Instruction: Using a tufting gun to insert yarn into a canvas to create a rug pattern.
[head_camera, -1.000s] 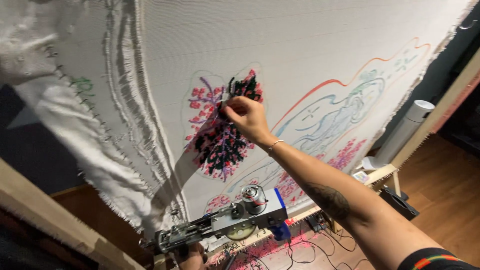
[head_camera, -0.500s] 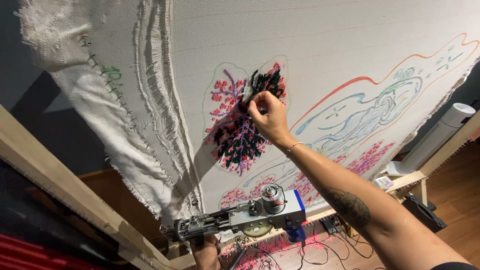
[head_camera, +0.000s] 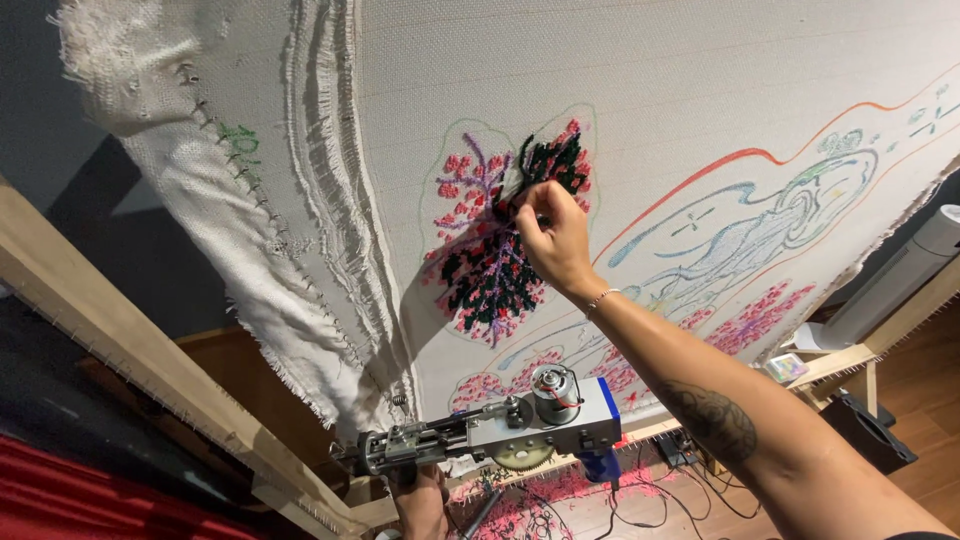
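A white backing cloth (head_camera: 640, 90) is stretched on a wooden frame (head_camera: 150, 390), with coloured outlines drawn on it. A tufted patch (head_camera: 495, 260) of pink, black and purple yarn fills a leaf-shaped outline. My right hand (head_camera: 550, 235) is raised against the patch, its fingertips pinched on a strand of dark yarn near the patch's top. My left hand (head_camera: 420, 500) shows at the bottom edge, gripping the handle of a tufting gun (head_camera: 500, 435) with a metal body, gear and blue rear part, held below the cloth and pointing left.
Loose frayed cloth (head_camera: 230, 220) hangs folded at the left. Pink yarn scraps and black cables (head_camera: 560, 500) lie on the wood floor below. A white cylinder (head_camera: 900, 280) stands at the right, beside a dark box (head_camera: 870, 430).
The view has shifted so the patch and my right hand sit a little further right and higher. My right hand stays pinched at the patch's top; the tufting gun stays low.
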